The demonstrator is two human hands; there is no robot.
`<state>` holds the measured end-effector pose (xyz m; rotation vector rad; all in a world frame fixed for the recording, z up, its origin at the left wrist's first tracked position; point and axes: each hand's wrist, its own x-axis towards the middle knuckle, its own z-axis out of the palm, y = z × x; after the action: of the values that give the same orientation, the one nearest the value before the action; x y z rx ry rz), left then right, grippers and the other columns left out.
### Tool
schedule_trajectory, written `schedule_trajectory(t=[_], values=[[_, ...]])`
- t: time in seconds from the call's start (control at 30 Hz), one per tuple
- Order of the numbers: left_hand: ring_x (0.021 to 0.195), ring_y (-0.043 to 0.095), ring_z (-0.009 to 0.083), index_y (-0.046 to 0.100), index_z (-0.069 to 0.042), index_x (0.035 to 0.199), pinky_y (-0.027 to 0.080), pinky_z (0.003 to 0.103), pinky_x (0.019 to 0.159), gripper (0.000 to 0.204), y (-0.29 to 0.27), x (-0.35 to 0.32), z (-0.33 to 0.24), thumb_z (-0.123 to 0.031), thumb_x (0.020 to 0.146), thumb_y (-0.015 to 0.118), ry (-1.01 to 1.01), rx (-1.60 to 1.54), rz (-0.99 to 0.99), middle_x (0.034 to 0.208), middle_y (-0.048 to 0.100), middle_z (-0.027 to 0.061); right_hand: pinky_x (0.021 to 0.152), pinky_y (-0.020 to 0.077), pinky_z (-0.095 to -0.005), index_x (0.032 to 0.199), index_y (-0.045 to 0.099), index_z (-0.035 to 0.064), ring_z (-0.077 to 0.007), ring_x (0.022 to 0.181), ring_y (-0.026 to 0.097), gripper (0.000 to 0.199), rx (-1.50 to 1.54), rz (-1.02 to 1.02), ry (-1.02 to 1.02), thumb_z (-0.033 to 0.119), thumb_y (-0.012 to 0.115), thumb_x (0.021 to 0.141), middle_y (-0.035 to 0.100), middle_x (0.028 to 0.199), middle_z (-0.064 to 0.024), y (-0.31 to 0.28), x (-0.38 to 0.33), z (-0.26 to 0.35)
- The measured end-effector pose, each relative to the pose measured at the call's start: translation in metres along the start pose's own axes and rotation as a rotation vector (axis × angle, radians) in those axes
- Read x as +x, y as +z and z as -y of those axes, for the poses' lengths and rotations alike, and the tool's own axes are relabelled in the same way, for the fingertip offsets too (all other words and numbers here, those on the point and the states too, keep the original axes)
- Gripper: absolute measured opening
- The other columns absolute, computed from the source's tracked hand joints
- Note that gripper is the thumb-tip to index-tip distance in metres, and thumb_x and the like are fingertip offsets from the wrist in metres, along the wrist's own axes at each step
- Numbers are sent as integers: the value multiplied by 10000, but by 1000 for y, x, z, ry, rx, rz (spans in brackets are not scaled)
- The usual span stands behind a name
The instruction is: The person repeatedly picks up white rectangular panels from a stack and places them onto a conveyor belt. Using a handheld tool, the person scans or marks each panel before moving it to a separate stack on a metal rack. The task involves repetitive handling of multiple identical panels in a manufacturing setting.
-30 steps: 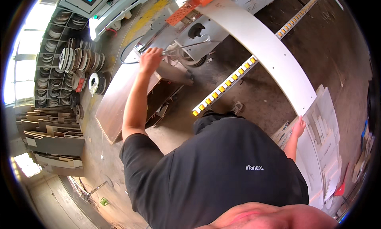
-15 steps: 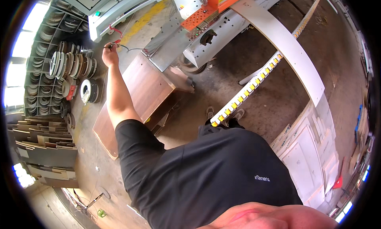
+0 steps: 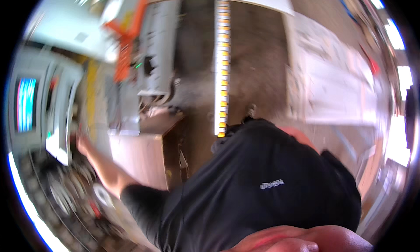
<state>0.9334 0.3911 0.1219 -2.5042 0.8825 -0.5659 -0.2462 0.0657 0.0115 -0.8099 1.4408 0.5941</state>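
left hand: the left hand (image 3: 82, 142) is stretched out to 9 o'clock, at the lower edge of the grey machine housing with a lit screen (image 3: 33, 105); fingers smeared by blur, cannot tell if spread, closed or holding anything.
right hand: not in view; only a patch of the arm shows behind the black shirt at 3 o'clock.
thing nearest: stacked round metal discs on the floor (image 3: 65, 193), at 8 o'clock, just below the outstretched hand, not touching as far as the blur shows.
around: pale wooden cabinet panel (image 3: 135, 158) right beside the forearm; long yellow-and-white segmented rail (image 3: 222, 68) running toward 12 o'clock; white flat boards (image 3: 337, 83) at 2 o'clock.
risk: reaching sideways while the head swings fast, so the hand may land blind on the housing edge or knock the discs; body leans far left, footing near the panel could slip.
change: view has swung hard since half a second ago; the rail now stands upright rather than diagonal, the screen has come into view at 9 o'clock, the arm has dropped from 11 o'clock to 9 o'clock, and everything is far blurrier.
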Motion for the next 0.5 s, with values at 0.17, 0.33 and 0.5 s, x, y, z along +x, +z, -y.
schedule_trajectory(t=[0.17,0.33,0.5], values=[[1022,711,372,709,-49,1098,611,475,805,230,-28,-28,-118,-185,931,626,-346,77,306,1207,708,169,873,566,-564,1298,687,79,-364,1144,663,805,-65,-166,41,761,528,902,649,1323,-166,10,-54,16],[961,672,289,596,5,1263,567,377,822,355,-253,-131,-424,-222,991,565,-610,-1908,-45,1077,682,162,806,597,-488,1328,656,53,-324,1131,685,752,-5,-283,50,689,533,945,666,1308,-153,6,-52,-38],[802,608,171,599,-5,1216,519,302,749,266,-442,-255,-604,-160,1001,617,-257,-2131,545,999,673,108,887,556,-455,1359,595,47,-267,1168,670,703,493,-379,-182,624,569,958,674,1294,-131,-49,16,-85]])
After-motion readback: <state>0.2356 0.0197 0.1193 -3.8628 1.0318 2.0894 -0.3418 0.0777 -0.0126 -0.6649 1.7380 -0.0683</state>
